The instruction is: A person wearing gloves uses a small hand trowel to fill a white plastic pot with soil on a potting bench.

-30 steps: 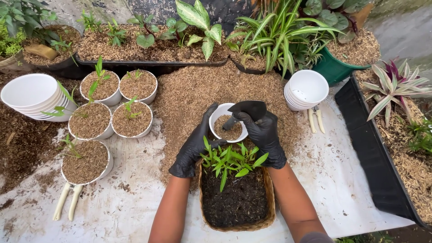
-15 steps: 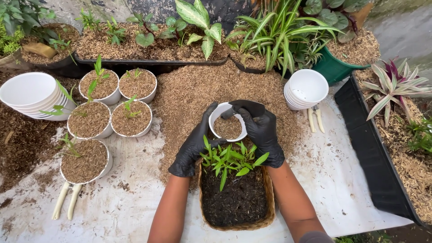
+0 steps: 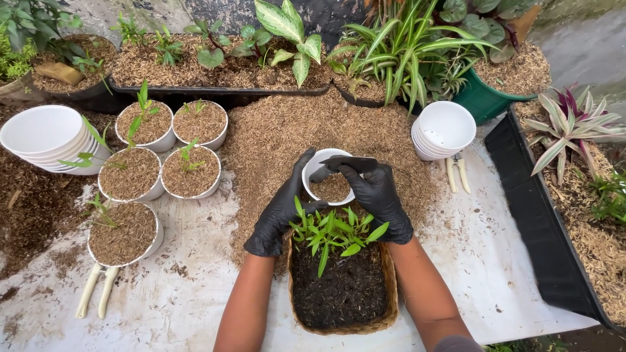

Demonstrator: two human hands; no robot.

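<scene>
Both gloved hands meet mid-frame: left hand [image 3: 280, 212] cups the pot [image 3: 329, 176] steady, right hand [image 3: 377, 199] has its grip clamped on a scoop [image 3: 349, 163] tipped over it.

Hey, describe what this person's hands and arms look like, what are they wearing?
Both hands wear thin, glossy black disposable gloves, left hand and right hand, ending at the wrists. The forearms are bare beyond that, and a grey sleeve edge shows on the right arm.

left grip [image 3: 280, 212] — black glove | right grip [image 3: 380, 199] — black glove | forearms bare
</scene>
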